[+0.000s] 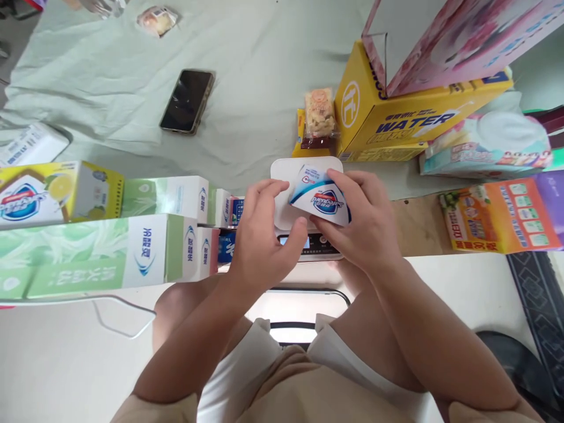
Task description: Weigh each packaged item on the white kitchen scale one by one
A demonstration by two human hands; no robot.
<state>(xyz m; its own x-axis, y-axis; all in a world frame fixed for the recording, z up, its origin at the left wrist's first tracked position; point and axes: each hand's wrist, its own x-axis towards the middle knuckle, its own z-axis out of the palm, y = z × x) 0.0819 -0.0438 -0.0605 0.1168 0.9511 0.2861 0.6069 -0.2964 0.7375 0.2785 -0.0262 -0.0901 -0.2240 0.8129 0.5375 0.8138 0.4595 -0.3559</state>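
My right hand [363,220] holds a white and blue soap packet [319,197] just above the white platform of a small scale [304,176]. My left hand [259,235] is on the packet's left side, its fingers curled at the packet's edge and over the scale platform. The scale's display [308,242] shows below the hands, partly covered by them. Both hands meet over the scale at the table's near edge.
Green and white cartons [110,252] and a yellow soap box [53,191] line the left. A black phone [187,101] lies on the pale green cloth [255,70]. Snack packets [318,114], a yellow box marked WATER [396,117], tissue packs [489,144] and an orange pack [497,214] are at right.
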